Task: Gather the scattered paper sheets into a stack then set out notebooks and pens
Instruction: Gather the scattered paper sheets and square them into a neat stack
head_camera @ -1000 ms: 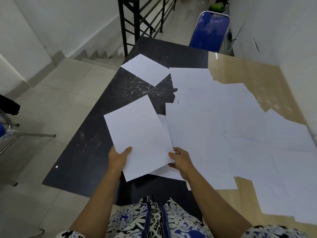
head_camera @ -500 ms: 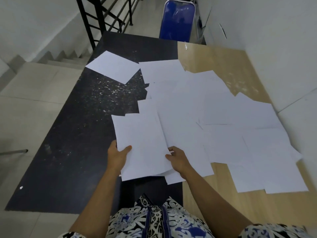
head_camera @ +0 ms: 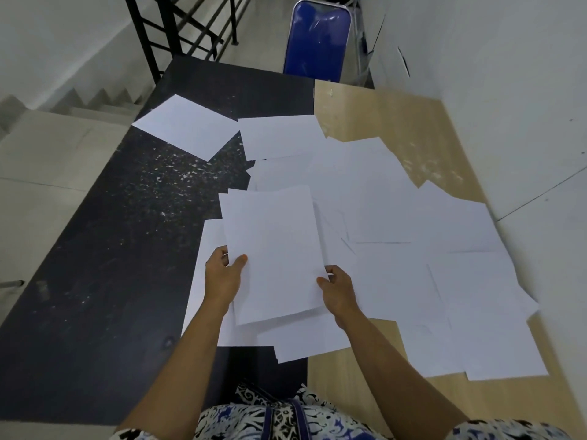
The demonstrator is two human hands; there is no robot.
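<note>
Several white paper sheets (head_camera: pixel 397 223) lie scattered and overlapping across a black table (head_camera: pixel 104 249) and a wooden table (head_camera: pixel 397 122) pushed side by side. I hold a small stack of sheets (head_camera: pixel 273 249) just above the pile near the front edge. My left hand (head_camera: pixel 224 274) grips its left edge with the thumb on top. My right hand (head_camera: pixel 338 289) grips its lower right edge. One sheet (head_camera: pixel 187 125) lies apart at the far left on the black table. No notebooks or pens show.
A blue chair (head_camera: pixel 317 39) stands past the far end of the tables. A black stair railing (head_camera: pixel 178 33) and steps going down are at the far left. A white wall (head_camera: pixel 508 90) runs along the right side of the wooden table.
The held sheets have shifted right and forward, from over the black table onto the overlapping pile. Both hands keep their grip. The camera has tilted down and closer.
</note>
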